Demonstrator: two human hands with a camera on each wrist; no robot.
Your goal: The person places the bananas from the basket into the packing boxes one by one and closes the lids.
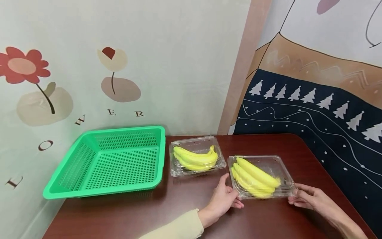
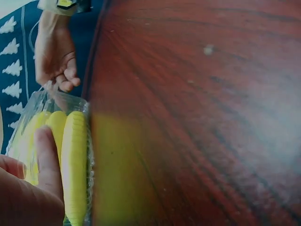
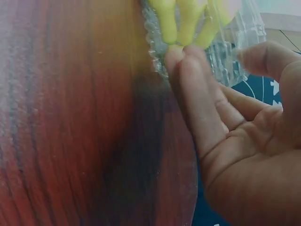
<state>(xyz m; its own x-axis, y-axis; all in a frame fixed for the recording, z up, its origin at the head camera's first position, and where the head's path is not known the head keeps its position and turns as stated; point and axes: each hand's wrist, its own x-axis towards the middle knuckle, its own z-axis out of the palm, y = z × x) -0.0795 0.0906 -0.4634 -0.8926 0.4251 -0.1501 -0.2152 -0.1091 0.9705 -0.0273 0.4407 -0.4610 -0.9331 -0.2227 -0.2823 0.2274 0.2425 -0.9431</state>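
Observation:
A clear plastic clamshell box (image 1: 273, 163) with a bunch of yellow bananas (image 1: 253, 177) inside is held between both hands in the head view. My left hand (image 1: 219, 200) grips its left front corner, thumb at the side and other fingers lower down. At the right front corner my right hand (image 1: 313, 200) pinches the plastic. In the right wrist view, the thumb and the fingers (image 3: 195, 94) lie on either side of the box's end. The left wrist view shows a left finger (image 2: 47, 157) against the box, above the table.
A second clear box (image 1: 194, 143) of bananas (image 1: 197, 159) sits near the wall, left of the held one. Further left stands a green perforated basket (image 1: 125, 166) with nothing in it. The dark red table (image 1: 179, 196) meets printed wall coverings at the back and right.

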